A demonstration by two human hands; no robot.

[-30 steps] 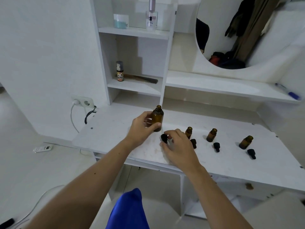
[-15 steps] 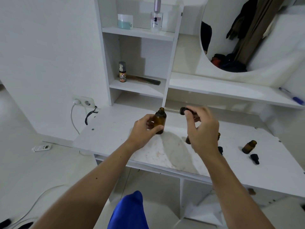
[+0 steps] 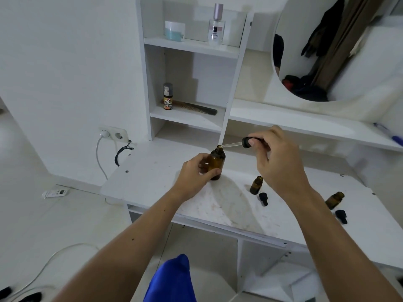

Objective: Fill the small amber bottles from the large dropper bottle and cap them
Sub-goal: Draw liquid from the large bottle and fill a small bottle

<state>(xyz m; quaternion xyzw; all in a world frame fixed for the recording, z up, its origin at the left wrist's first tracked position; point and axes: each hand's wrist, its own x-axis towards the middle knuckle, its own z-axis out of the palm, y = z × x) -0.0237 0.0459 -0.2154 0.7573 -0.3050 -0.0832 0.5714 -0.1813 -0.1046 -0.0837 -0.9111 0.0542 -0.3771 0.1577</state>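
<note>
The large amber bottle (image 3: 217, 162) stands upright on the white desk (image 3: 152, 179), and my left hand (image 3: 194, 173) grips its body. My right hand (image 3: 277, 158) pinches the black bulb of the dropper (image 3: 246, 142); the glass pipette points left with its tip at the bottle's open mouth. One small open amber bottle (image 3: 256, 185) stands just under my right hand, with a black cap (image 3: 263, 199) lying in front of it. Another small amber bottle (image 3: 334, 200) stands at the right, beside its black cap (image 3: 341, 216). My right hand and forearm hide the desk between them.
Shelves behind the desk hold a spray bottle (image 3: 168, 96), a comb (image 3: 196, 106), a jar (image 3: 174, 30) and a perfume bottle (image 3: 216, 25). A round mirror (image 3: 340, 46) hangs at the right. A wall socket with cables (image 3: 113, 135) sits left of the desk.
My right hand picked the dropper up off the desk, lifted it, and now holds its pipette tip at the large bottle's mouth. My left hand kept its grip on the bottle.
</note>
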